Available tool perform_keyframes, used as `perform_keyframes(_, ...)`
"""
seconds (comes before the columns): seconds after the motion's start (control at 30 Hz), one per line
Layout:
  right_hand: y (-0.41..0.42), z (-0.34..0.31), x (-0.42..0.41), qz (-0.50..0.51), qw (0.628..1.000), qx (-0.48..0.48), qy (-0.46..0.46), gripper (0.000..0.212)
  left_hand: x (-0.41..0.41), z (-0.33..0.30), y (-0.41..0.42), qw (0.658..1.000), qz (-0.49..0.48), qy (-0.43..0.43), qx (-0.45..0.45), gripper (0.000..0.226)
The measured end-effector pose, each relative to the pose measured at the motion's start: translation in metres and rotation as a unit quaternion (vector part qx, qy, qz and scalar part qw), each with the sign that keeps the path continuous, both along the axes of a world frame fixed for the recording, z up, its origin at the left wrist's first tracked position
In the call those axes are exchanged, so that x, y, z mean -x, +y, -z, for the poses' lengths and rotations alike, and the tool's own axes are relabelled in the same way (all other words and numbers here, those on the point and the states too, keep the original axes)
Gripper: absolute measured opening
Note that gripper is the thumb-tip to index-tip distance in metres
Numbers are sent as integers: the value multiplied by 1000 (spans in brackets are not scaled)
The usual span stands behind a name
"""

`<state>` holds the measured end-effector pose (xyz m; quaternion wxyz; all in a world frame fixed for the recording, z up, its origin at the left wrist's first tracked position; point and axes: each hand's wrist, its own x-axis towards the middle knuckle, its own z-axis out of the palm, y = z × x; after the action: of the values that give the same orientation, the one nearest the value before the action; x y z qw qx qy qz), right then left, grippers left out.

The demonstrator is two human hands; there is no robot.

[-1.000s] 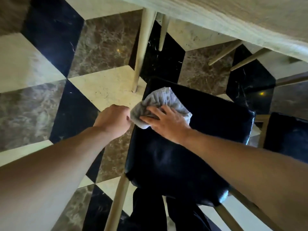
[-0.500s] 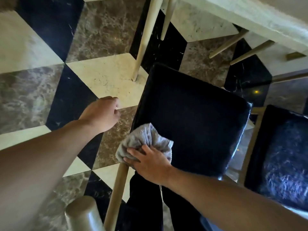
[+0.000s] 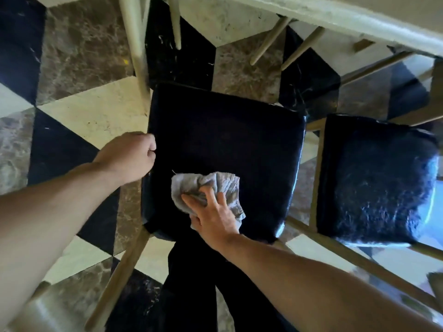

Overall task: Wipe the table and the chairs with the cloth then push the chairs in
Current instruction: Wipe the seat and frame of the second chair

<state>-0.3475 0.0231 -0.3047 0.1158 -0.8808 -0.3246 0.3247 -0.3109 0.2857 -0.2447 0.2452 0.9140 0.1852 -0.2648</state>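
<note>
A black padded chair seat [image 3: 223, 140] fills the middle of the head view, on pale wooden legs. A crumpled grey cloth [image 3: 211, 188] lies on the near half of the seat. My right hand [image 3: 213, 216] presses flat on the cloth with fingers spread over it. My left hand [image 3: 129, 156] is curled into a fist against the seat's left edge; whether it grips the edge I cannot tell. The pale table edge [image 3: 335, 17] runs across the top right, above the far end of the seat.
A second black chair seat [image 3: 376, 178] stands close on the right, with a wooden leg [image 3: 316, 173] between the two. Table and chair legs [image 3: 134, 44] reach down at the top. The floor [image 3: 91, 109] is patterned marble. My dark trouser legs [image 3: 191, 283] show below the seat.
My right hand has slid the cloth from the seat's far left corner down to the near edge, then rightward onto the seat's near middle. My left hand moved against the seat's left edge.
</note>
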Motion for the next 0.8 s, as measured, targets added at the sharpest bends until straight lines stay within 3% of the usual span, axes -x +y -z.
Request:
perform_keyframes(0.07,-22,2,18,-136,989,-9,53,53,-9,1,-26,999,26,24,10,18)
perform_keyframes(0.17,-61,0,22,-360,931,6,56,48,-20,3,-68,996,66,56,19,14)
perform_keyframes(0.33,-119,-3,-32,-384,915,63,109,38,-38,1,-117,991,102,75,41,14)
perform_keyframes(0.5,-157,-11,-110,-440,882,166,-5,55,-50,-1,-137,990,110,82,23,17)
perform_keyframes(0.67,-166,-10,-168,-340,923,155,-89,66,-54,-5,-150,990,117,69,28,20)
perform_keyframes(0.73,-159,-12,-179,-205,966,129,-85,56,-55,-6,-151,990,118,68,27,19)
perform_keyframes(0.8,-145,-11,-183,22,994,93,-57,44,-53,-5,-149,991,110,70,22,18)
